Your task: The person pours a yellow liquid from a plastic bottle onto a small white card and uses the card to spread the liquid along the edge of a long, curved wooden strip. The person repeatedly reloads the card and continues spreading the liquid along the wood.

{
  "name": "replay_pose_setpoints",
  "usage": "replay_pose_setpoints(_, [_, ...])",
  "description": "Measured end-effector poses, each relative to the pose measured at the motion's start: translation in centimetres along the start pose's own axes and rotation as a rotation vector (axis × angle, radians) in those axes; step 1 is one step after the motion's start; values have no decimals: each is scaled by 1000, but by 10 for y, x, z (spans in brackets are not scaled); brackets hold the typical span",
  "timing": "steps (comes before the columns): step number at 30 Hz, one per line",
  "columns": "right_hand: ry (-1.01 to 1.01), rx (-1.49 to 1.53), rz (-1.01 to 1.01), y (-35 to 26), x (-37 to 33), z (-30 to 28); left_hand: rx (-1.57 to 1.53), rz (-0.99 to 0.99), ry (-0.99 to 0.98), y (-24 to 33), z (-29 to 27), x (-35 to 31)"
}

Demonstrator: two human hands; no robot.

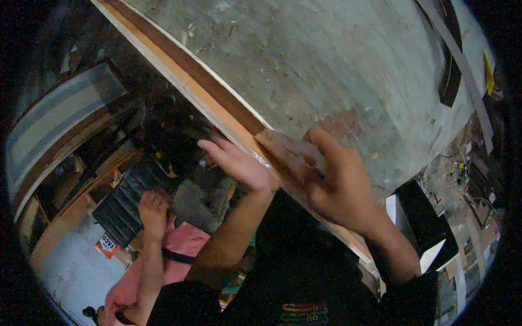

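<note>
The setting is a cluttered workshop, with shelves and wooden framing at far left and cables and small parts at right. A large, worn grey-green panel (348,60), scratched and paint-flecked, fills the upper frame; its near edge carries a layered wooden band (209,95) of pale and dark brown strips running diagonally from upper left toward lower right.

I read my right hand (337,182) as laid flat on a reddish-brown worn rectangular piece (288,152), possibly abrasive sheet, pressed against the panel at the edge band. Its fingers are extended, not curled. My left hand (239,160) is open, fingers spread, touching the edge band just left of the piece.

Judgement on progress: the surface under and around the piece shows a reddish rubbed patch; the rest of the panel looks untreated, so most work appears outstanding.

Lower left, another person's hand (152,209) touches a black ribbed block (128,204).
</note>
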State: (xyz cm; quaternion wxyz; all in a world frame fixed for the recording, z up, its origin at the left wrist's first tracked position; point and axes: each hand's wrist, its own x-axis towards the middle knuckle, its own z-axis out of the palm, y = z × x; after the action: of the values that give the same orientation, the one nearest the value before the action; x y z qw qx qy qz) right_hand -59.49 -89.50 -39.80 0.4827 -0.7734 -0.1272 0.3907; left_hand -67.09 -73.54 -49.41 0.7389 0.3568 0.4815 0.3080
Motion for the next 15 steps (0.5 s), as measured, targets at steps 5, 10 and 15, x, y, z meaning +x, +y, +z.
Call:
replay_pose_setpoints(5, [15,63,-49,-6,40,2,-116,-177,-52,9,6,-16])
replay_pose_setpoints(10, [43,22,-51,-22,70,13,-150,-243,42,22,24,-15])
replay_pose_setpoints(15, [-53,177,-69,-24,101,15,-64,-45,-2,12,23,-27])
